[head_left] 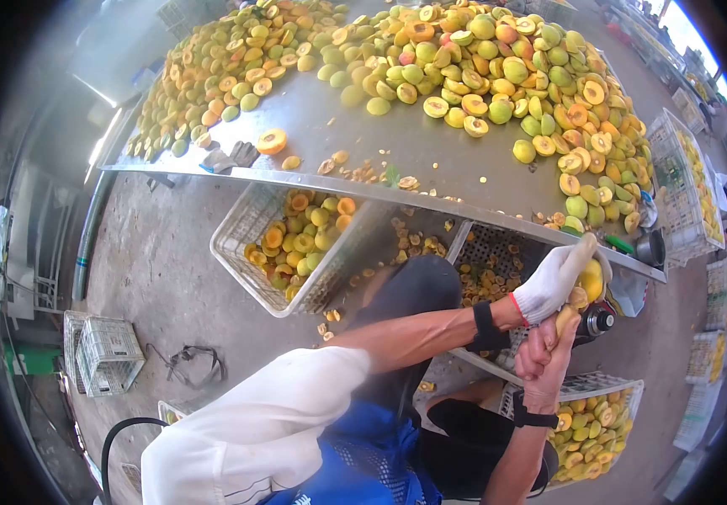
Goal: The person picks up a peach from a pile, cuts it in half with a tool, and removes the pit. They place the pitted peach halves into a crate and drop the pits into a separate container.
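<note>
Nearest the camera, a blue mesh apron and a white sleeve are seen. The left hand, in a white knit glove with a red cuff, is closed around a round yellow fruit, which is held in the air just past the near edge of the worktop. The bare right hand is set directly beneath it, with its fingers curled shut on a yellow-orange piece; whether a blade is also held cannot be told. It is judged that the fruit is being split. The work would be done best with the fruit gripped firmly but without bruising, turned along its seam, and kept over the white plastic crate below, where 2 dozen or more cut halves lie. A perforated tray of brown stones is noted under the worktop, with a second lattice crate of halves beside it. The worktop is smooth grey sheet metal, scattered with stones and a lone cupped half. Farther off, a large heap of fruit is piled, with green-yellow matt skins, orange flesh and dark hollows where the stones sat. The concrete floor appears rough and stained.
</note>
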### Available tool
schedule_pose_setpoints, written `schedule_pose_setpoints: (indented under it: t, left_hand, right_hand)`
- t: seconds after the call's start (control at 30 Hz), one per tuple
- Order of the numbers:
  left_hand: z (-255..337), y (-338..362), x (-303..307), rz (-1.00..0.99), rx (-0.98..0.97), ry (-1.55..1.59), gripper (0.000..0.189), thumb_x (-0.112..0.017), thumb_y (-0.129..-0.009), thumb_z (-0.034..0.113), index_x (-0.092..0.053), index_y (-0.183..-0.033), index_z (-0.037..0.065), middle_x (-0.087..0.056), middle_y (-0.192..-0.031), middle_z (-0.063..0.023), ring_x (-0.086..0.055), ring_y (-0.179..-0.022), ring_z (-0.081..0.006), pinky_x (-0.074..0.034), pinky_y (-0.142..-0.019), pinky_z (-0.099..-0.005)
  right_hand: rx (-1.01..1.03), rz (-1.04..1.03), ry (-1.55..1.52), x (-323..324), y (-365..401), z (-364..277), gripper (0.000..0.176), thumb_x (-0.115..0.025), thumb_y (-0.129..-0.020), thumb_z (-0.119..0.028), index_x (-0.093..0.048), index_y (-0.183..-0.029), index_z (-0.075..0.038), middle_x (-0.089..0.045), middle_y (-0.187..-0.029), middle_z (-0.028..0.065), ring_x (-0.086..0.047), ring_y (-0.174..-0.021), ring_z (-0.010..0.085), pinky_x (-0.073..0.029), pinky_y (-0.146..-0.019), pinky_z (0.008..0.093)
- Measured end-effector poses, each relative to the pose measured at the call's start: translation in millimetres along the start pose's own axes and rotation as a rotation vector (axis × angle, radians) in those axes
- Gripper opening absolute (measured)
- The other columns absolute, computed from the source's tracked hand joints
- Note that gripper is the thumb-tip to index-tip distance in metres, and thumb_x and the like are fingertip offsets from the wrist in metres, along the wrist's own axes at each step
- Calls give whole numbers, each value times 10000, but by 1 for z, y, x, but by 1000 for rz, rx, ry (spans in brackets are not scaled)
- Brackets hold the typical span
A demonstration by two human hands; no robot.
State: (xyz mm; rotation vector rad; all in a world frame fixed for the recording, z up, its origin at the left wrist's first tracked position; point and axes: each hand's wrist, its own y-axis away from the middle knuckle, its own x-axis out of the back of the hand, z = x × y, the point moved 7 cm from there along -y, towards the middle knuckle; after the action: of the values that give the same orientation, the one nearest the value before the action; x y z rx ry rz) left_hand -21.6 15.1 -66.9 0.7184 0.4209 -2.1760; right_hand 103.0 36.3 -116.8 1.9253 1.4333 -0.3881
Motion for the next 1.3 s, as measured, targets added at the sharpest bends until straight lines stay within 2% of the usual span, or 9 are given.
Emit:
schedule_pose_setpoints:
  t: [0.07, 0.13, 0.2, 0.43, 0.57, 0.77, 0.97, 1.23, 1.3]
  left_hand:
    - [-6, -9, 18, 124, -87, -114, 480, -445, -1111, 405, -633, -1031, -29, -632, -823, -63, -538, -755, -110, -483, -690, -304]
    - [39, 2, 17, 204, -489, -434, 427, -478, -1098, 362, -632, -1026, -30, -628, -810, -78, -543, -759, -116, -493, -700, -327]
    - [66, 5, 19, 225, -336, -360, 275, -572, -1050, 239, -650, -1069, -24, -671, -842, -118, -594, -799, -126, -515, -745, -342]
    - [194, 74, 41, 408, -529, -836, 216, -652, -997, 159, -699, -1129, -5, -761, -989, -116, -679, -912, -127, -542, -834, -298]
    - [230, 122, 127, 577, -561, -1162, 149, -630, -985, 91, -717, -1053, -10, -734, -857, -100, -649, -773, -114, -538, -723, -294]
    - [246, 147, 235, 751, -310, -1761, 223, -663, -957, 218, -742, -1017, 18, -727, -937, -154, -703, -866, -306, -543, -799, -397]
    - [201, 47, 284, 567, -288, -1740, 270, -622, -974, 285, -729, -994, 38, -714, -942, -188, -695, -884, -378, -535, -796, -449]
    - [146, -130, 266, 330, -297, -1955, 317, -572, -988, 340, -733, -968, 67, -719, -946, -196, -698, -906, -399, -543, -799, -492]
    - [142, -159, 269, 346, -376, -1958, 306, -575, -985, 336, -742, -982, 80, -724, -957, -194, -703, -909, -394, -549, -801, -491]
  right_hand:
    - [19, -45, -131, -7, -4, -4, 537, -356, -1083, -632, -409, -830, -161, -254, -498, -70, -164, -325, 52, -155, -276, 238]
    - [40, -39, -283, -11, -2, -11, 529, -332, -1096, -610, -405, -838, -155, -262, -496, -62, -168, -320, 48, -171, -261, 233]
    - [46, 16, -257, -10, 2, -18, 520, -317, -1107, -589, -404, -845, -148, -267, -496, -57, -175, -316, 52, -185, -257, 230]
    - [16, -35, 77, -7, 17, -25, 552, -368, -1083, -626, -437, -831, -140, -291, -510, -59, -255, -339, 59, -258, -305, 236]
    - [-16, 77, 394, 5, 8, -12, 478, -470, -1090, -530, -513, -865, -110, -348, -542, -63, -330, -369, 48, -296, -345, 235]
    - [262, 238, 918, 4, -4, -20, 414, -560, -1074, -403, -569, -836, -64, -470, -590, -47, -427, -457, 52, -344, -427, 266]
    - [414, 193, 1079, 2, -10, -16, 420, -573, -1070, -372, -585, -861, -8, -506, -628, 12, -485, -558, 97, -418, -533, 310]
    - [267, 193, 1129, -7, -8, -35, 405, -608, -1045, -355, -609, -936, 34, -610, -743, 243, -623, -710, 425, -484, -667, 449]
    - [268, 196, 1114, -14, -5, -43, 404, -606, -1048, -350, -600, -918, 33, -600, -723, 228, -618, -681, 400, -476, -648, 438]
